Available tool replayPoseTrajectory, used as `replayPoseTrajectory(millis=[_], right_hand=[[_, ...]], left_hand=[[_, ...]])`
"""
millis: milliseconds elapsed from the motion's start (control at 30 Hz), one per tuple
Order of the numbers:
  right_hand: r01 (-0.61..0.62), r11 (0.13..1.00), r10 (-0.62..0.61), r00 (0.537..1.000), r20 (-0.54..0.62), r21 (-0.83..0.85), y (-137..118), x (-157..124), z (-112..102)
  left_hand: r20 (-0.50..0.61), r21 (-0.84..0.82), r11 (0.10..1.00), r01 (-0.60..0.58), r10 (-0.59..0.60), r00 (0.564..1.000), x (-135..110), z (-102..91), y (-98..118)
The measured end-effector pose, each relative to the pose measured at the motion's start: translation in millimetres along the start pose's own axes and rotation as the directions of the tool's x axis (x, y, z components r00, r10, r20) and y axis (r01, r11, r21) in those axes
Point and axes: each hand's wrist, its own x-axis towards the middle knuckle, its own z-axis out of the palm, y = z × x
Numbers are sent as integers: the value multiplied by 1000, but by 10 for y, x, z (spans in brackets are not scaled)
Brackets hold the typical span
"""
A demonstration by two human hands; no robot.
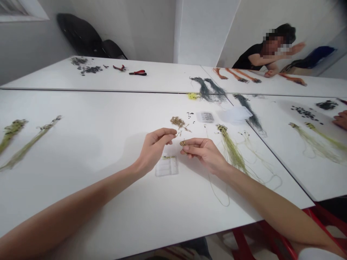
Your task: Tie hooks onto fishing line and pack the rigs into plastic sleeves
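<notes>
My left hand point(157, 146) is closed in a pinch, with a tiny gold-coloured metal piece point(179, 134) at its fingertips. Close by on the right, my right hand point(203, 151) grips small gold-coloured metal clips point(183, 143) between thumb and fingers; their exact shape is too small to make out. Just beyond both hands lies a loose pile of similar gold-coloured metal pieces point(177, 121), with a few strays beside it. Under the hands rests a clear compartment box point(167, 168) with a few small pieces in its far part. A yellow-green line bundle point(230, 144) lies right of my right hand.
Small black pieces point(190, 115) and a clear box point(206, 116) lie past the pile. Dark line bundles point(207, 88) and red-handled pliers point(138, 72) are farther back. More green bundles point(32, 144) lie left. A person point(256, 56) sits across; another hand point(341, 121) shows right.
</notes>
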Motion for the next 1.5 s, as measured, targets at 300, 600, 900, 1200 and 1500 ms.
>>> replayPoseTrajectory(millis=[300,600,900,1200,1500], right_hand=[[-33,998,37,996,79,-47,43,13,-26],[61,989,-47,994,100,-138,22,-8,17],[79,963,-53,993,107,-257,28,-28,39],[88,946,-58,993,106,-313,-16,-40,28],[3,976,9,999,53,-217,-24,-41,23]], left_hand=[[112,213,974,-80,58,992,13,-21,4],[229,214,973,-84,33,973,-20,33,-9],[194,320,946,-49,-14,981,-40,43,-6],[148,388,918,-87,31,988,-65,51,20],[141,444,888,-123,66,988,-46,20,-14]])
